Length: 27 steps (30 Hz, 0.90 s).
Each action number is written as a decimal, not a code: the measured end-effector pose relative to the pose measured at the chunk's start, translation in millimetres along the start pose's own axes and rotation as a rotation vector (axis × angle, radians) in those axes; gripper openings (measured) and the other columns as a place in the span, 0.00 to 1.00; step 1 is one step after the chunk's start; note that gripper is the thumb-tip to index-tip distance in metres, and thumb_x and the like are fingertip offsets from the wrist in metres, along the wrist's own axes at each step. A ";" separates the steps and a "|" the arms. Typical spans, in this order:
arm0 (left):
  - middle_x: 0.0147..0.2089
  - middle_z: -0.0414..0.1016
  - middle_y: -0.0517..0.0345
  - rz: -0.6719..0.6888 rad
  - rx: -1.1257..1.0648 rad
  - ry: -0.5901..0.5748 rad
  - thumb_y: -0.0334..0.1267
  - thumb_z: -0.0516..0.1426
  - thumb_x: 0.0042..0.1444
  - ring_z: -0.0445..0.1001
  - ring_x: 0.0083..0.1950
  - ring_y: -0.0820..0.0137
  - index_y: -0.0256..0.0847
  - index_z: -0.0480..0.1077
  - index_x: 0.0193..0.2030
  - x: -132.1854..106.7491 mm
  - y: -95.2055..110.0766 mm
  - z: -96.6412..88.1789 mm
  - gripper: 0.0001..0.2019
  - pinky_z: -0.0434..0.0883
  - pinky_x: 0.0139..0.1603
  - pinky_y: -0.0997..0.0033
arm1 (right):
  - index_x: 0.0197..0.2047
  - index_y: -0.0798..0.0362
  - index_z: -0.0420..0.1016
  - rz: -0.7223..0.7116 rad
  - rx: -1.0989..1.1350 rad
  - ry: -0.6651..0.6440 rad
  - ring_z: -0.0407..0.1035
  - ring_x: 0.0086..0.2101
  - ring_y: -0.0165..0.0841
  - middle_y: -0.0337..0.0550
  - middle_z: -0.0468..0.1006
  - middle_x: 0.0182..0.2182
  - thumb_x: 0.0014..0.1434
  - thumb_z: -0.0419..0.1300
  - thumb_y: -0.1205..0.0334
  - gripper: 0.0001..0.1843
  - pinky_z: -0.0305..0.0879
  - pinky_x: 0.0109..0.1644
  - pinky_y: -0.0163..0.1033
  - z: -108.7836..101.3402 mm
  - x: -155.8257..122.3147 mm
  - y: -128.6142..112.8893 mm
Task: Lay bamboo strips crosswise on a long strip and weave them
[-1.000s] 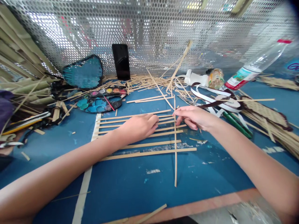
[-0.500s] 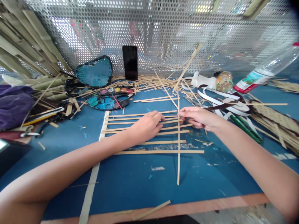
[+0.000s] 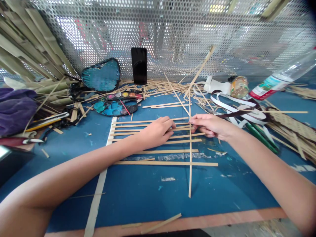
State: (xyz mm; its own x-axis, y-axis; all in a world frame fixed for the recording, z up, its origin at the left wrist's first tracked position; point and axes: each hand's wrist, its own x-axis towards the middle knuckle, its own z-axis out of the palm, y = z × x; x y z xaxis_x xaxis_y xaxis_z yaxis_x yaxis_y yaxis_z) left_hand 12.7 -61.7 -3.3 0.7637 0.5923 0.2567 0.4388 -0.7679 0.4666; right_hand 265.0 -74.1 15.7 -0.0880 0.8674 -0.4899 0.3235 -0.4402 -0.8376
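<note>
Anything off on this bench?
Nothing damaged or spilled that I can see. Mildly odd: the nearest crosswise bamboo strip juts right past the others, so the row's ends look uneven. The white and brown ribbons lie tangled at right, and white scuffs or residue mark the blue tabletop.

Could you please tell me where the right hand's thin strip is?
In the head view, the thin strip is right of centre, held toward its far end by the right hand and crossing several sideways strips.
</note>
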 end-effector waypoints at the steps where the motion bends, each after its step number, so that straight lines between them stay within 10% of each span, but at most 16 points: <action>1: 0.47 0.73 0.49 -0.003 0.001 -0.004 0.31 0.53 0.64 0.72 0.49 0.64 0.37 0.70 0.47 0.0 1.3 0.4 0.08 0.71 0.54 0.62 | 0.40 0.55 0.69 0.000 -0.003 0.001 0.47 0.10 0.15 0.42 0.80 0.28 0.67 0.58 0.62 0.06 0.44 0.11 0.24 -0.2 0.3 0.5; 6: 0.51 0.73 0.44 -0.080 0.015 -0.006 0.36 0.52 0.66 0.72 0.53 0.61 0.34 0.72 0.52 3.0 14.9 -13.0 0.13 0.69 0.58 0.61 | 0.39 0.54 0.69 -0.002 -0.007 -0.011 0.47 0.10 0.16 0.41 0.79 0.27 0.66 0.58 0.60 0.07 0.45 0.11 0.25 0.2 0.3 0.8; 10: 0.49 0.76 0.50 -0.192 0.082 -0.075 0.36 0.50 0.65 0.73 0.51 0.64 0.39 0.74 0.48 -9.9 17.8 -63.4 0.13 0.66 0.55 0.66 | 0.38 0.55 0.68 0.006 -0.017 -0.019 0.47 0.10 0.16 0.43 0.81 0.28 0.66 0.58 0.61 0.06 0.45 0.11 0.26 1.2 -0.8 -0.1; 15: 0.37 0.76 0.55 -0.759 0.445 -0.232 0.48 0.46 0.66 0.70 0.37 0.63 0.42 0.71 0.41 -72.1 -11.7 -125.4 0.16 0.59 0.36 0.68 | 0.38 0.54 0.68 0.020 -0.042 0.001 0.48 0.11 0.17 0.45 0.81 0.29 0.66 0.58 0.60 0.07 0.47 0.11 0.26 1.1 -1.5 0.3; 20: 0.33 0.74 0.59 -0.848 0.327 -0.345 0.57 0.46 0.66 0.69 0.34 0.66 0.42 0.68 0.36 -119.8 -39.2 -124.5 0.22 0.58 0.35 0.71 | 0.38 0.54 0.69 0.037 -0.073 -0.013 0.48 0.11 0.17 0.46 0.81 0.29 0.65 0.59 0.60 0.07 0.50 0.12 0.26 1.1 -3.0 0.1; 27: 0.32 0.68 0.62 -0.793 0.263 -0.338 0.49 0.49 0.66 0.66 0.34 0.68 0.42 0.65 0.34 -118.4 -39.6 -121.0 0.15 0.57 0.36 0.72 | 0.37 0.54 0.69 0.049 -0.066 -0.009 0.48 0.11 0.17 0.47 0.81 0.31 0.65 0.59 0.59 0.07 0.53 0.12 0.27 0.8 -3.3 1.7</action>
State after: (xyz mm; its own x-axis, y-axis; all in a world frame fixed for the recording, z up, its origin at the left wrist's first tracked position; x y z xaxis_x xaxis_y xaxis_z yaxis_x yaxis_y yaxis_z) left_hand -152.4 -71.9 50.2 0.2709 0.9007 -0.3397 0.9585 -0.2200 0.1811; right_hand 265.1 -77.9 15.7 -0.0787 0.8430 -0.5321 0.3890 -0.4655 -0.7950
